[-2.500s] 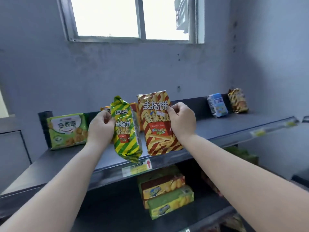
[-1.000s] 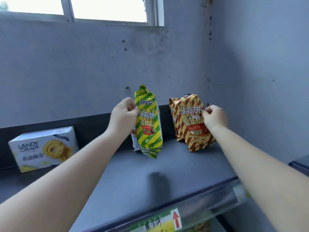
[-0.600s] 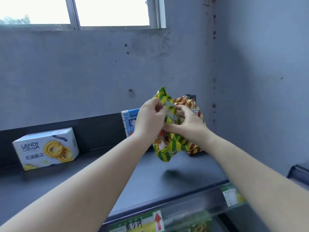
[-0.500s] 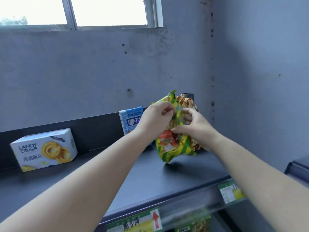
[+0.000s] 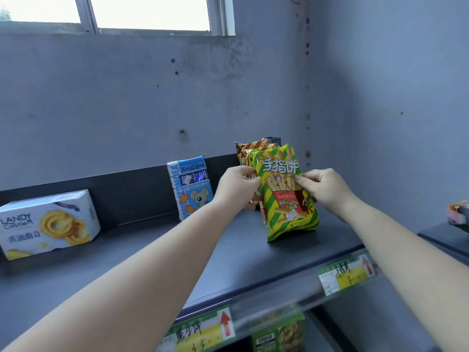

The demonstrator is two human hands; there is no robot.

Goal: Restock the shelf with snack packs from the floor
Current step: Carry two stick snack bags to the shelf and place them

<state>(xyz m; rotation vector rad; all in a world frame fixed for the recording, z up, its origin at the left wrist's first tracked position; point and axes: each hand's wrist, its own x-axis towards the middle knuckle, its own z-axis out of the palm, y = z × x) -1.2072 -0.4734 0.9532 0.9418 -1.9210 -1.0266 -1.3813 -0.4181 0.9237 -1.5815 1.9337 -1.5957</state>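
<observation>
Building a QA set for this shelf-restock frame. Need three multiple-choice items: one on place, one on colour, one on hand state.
1. Where does the green-and-yellow striped pack stand?
A. in front of the red-and-gold striped packs
B. on top of the cookie box
C. on the lower shelf

2. What is the main colour of the mouse-print pack?
A. red
B. blue
C. black

3. What is the left hand doing?
A. hanging idle
B. resting flat on the shelf
C. holding the green-and-yellow striped pack's left edge

Answers: 1 A, the red-and-gold striped packs show behind its top. 2 B, its wrapper is blue and white. 3 C, its fingers curl at that edge, while the right hand pinches the other side.
</observation>
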